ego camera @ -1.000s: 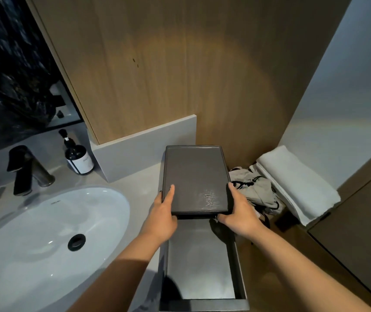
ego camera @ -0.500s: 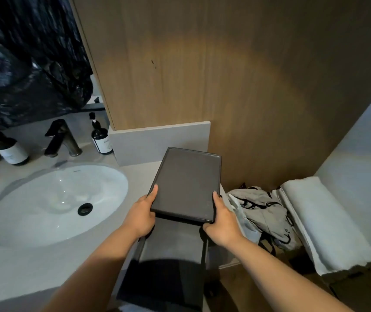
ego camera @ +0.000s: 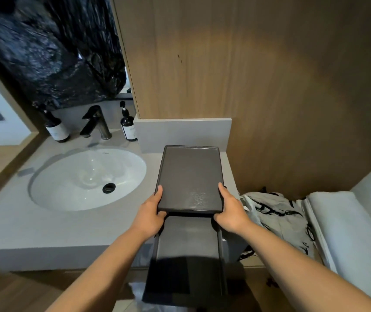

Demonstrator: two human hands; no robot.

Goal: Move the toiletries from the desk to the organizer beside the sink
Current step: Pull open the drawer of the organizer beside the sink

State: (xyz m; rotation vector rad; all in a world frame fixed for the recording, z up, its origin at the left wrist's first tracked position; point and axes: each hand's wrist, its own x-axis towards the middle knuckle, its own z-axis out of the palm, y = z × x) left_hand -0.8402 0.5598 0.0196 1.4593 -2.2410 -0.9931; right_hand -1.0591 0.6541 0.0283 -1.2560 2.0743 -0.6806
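Both hands grip the dark grey rectangular two-tier organizer (ego camera: 190, 179) by its top tray: left hand (ego camera: 150, 216) at 7 o'clock, right hand (ego camera: 230, 210) at 5. It stands on the grey counter (ego camera: 44, 224) at 3 o'clock of the white oval sink (ego camera: 67, 176). Bottle labels are unreadable.

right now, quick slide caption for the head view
Both hands, left and right, grip a dark two-tier organizer at its top shelf, beside the sink.

Both hands (ego camera: 193, 212) grip dark organizer (ego camera: 190, 179) beside sink (ego camera: 87, 179).
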